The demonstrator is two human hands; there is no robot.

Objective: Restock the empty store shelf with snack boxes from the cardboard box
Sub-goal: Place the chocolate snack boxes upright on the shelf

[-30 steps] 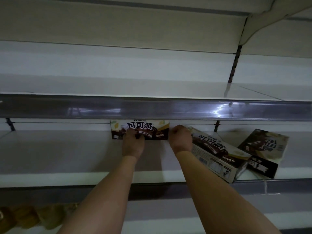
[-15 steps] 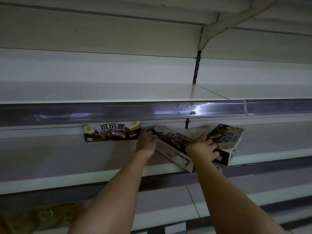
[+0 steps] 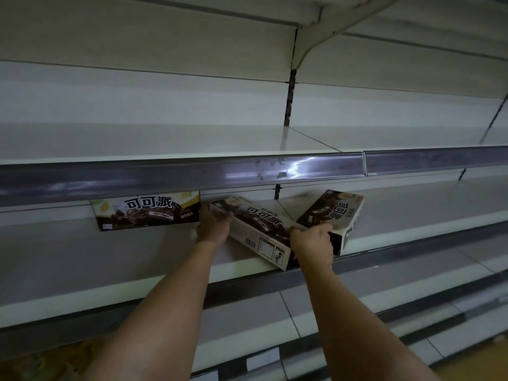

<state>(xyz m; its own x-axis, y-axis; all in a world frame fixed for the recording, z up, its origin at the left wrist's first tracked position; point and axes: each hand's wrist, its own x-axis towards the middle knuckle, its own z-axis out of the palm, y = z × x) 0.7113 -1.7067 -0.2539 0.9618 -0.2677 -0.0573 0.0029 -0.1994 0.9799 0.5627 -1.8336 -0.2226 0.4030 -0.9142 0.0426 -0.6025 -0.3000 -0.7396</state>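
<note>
- Left grip (image 3: 214, 226) curls round the far end of the middle snack box (image 3: 255, 229), which lies flat and slanted on the shelf (image 3: 82, 259).
- Right grip (image 3: 313, 242) pinches that box's near corner at 4 o'clock, touching the tilted box (image 3: 334, 213).
- At 9 o'clock of the left grip, an upright box (image 3: 145, 211) faces out.

You look from one head-worn wide-angle view, set close and facing forward, slightly upward into the shelf (image 3: 137, 254). Your left hand (image 3: 213, 225) and right hand (image 3: 313, 243) sit mid-frame at arm's reach, forearms entering from the bottom edge.
</note>
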